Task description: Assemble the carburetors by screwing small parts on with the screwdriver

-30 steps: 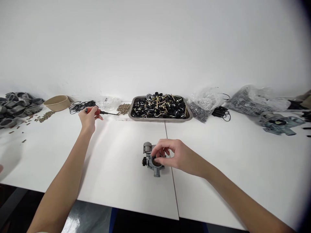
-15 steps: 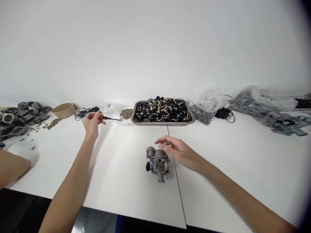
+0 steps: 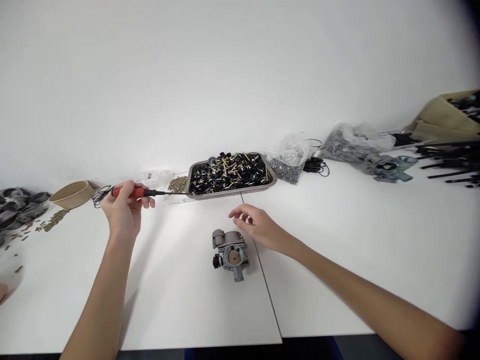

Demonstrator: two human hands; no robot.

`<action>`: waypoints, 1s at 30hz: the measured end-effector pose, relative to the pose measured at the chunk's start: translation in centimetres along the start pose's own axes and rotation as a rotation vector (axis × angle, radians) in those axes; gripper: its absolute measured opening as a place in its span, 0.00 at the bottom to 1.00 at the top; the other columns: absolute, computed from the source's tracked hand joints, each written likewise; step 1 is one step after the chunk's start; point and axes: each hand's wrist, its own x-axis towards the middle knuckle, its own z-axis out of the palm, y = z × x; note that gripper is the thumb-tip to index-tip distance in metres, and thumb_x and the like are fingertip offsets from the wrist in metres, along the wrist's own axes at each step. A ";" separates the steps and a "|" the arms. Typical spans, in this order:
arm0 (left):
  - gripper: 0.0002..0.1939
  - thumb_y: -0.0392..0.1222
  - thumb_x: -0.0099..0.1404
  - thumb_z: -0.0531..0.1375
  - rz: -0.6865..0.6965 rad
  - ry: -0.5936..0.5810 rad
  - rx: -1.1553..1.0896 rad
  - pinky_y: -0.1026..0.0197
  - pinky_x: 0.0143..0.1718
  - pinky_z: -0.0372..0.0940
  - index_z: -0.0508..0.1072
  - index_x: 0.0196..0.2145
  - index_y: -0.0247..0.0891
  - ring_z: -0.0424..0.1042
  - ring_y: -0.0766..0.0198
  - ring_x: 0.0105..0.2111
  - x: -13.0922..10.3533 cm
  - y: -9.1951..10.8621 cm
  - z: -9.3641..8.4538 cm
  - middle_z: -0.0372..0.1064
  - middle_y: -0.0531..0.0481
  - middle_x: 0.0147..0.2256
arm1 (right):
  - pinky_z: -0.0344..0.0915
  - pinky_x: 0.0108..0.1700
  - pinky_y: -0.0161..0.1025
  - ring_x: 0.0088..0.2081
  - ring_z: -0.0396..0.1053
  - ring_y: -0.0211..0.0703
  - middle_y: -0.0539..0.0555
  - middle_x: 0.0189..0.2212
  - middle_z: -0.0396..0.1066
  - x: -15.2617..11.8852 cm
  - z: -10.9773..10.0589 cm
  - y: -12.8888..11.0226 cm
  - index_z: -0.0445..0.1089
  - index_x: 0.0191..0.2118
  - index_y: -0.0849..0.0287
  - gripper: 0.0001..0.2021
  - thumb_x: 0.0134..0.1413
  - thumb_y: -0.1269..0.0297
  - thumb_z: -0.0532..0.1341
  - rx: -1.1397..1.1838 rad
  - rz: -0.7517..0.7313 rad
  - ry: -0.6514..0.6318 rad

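Observation:
My left hand (image 3: 123, 212) is closed around the red handle of a screwdriver (image 3: 149, 193). The black shaft points right, and its tip appears in front of the tray's left corner; whether it carries a screw is too small to tell. My right hand (image 3: 258, 227) hovers just behind and right of a grey metal carburetor (image 3: 233, 255), fingers loosely bent and apart, with nothing visible in them. The carburetor stands on the white table, its round bore with a brass-coloured disc facing me and a black knob on its left side.
Behind stands a metal tray (image 3: 234, 194) of black and brass parts. Small brass screws (image 3: 177, 184) lie left of it. A tan bowl (image 3: 73, 195) and grey castings (image 3: 18, 207) are farther left. Bags of small parts (image 3: 288, 162), black cords (image 3: 315, 165) and another carburetor (image 3: 392, 167) are rightward.
The view has turned rightward. My left hand has lifted the screwdriver away from the brass screws. My right hand stays by the carburetor. Another person's arm at left has almost left view.

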 end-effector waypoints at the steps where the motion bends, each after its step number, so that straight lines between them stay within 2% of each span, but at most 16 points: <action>1: 0.12 0.41 0.61 0.62 -0.019 -0.031 -0.024 0.57 0.18 0.62 0.67 0.22 0.36 0.63 0.67 0.16 -0.5 0.0 0.6 0.67 0.49 0.24 | 0.62 0.36 0.41 0.33 0.65 0.40 0.53 0.43 0.70 0.1 0.0 0.2 0.70 0.43 0.54 0.11 0.61 0.57 0.55 -0.001 -0.003 0.008; 6: 0.10 0.42 0.59 0.64 -0.197 -0.161 -0.074 0.56 0.18 0.64 0.70 0.25 0.35 0.63 0.67 0.15 -3.1 -1.8 3.7 0.70 0.48 0.26 | 0.63 0.39 0.41 0.38 0.66 0.43 0.55 0.42 0.68 0.9 -0.3 1.9 0.70 0.42 0.57 0.09 0.58 0.63 0.56 -0.114 -0.059 0.068; 9: 0.10 0.44 0.57 0.66 -0.292 -0.230 -0.029 0.56 0.19 0.66 0.71 0.25 0.35 0.64 0.66 0.15 -4.4 -3.0 4.9 0.71 0.47 0.27 | 0.63 0.41 0.42 0.38 0.65 0.43 0.55 0.40 0.68 1.2 -0.5 2.8 0.70 0.42 0.58 0.09 0.57 0.66 0.57 -0.168 -0.064 0.093; 22: 0.11 0.44 0.59 0.64 -0.300 -0.251 -0.072 0.56 0.20 0.65 0.71 0.26 0.35 0.65 0.67 0.16 -4.6 -2.9 4.9 0.70 0.48 0.27 | 0.63 0.42 0.42 0.37 0.65 0.43 0.55 0.39 0.65 1.5 -0.7 3.5 0.70 0.41 0.58 0.09 0.55 0.68 0.56 -0.213 -0.086 0.095; 24: 0.11 0.46 0.59 0.65 -0.297 -0.243 -0.065 0.55 0.23 0.69 0.72 0.28 0.36 0.68 0.66 0.18 -4.9 -3.3 5.1 0.71 0.48 0.28 | 0.63 0.43 0.43 0.38 0.65 0.43 0.55 0.38 0.66 1.6 -0.9 3.6 0.70 0.41 0.58 0.09 0.56 0.68 0.56 -0.223 -0.068 0.127; 27: 0.12 0.48 0.58 0.66 -0.320 -0.261 -0.068 0.51 0.34 0.74 0.74 0.31 0.36 0.73 0.62 0.23 -5.5 -4.1 5.6 0.73 0.46 0.32 | 0.63 0.44 0.43 0.40 0.66 0.45 0.55 0.38 0.66 1.7 -1.0 3.8 0.70 0.40 0.58 0.08 0.56 0.69 0.55 -0.236 -0.054 0.156; 30: 0.15 0.49 0.56 0.68 -0.376 -0.304 -0.066 0.49 0.43 0.74 0.76 0.34 0.34 0.77 0.58 0.28 -6.1 -4.7 6.0 0.74 0.43 0.35 | 0.63 0.46 0.44 0.42 0.65 0.46 0.55 0.39 0.66 1.6 -0.9 4.1 0.69 0.40 0.59 0.08 0.57 0.69 0.55 -0.258 -0.067 0.159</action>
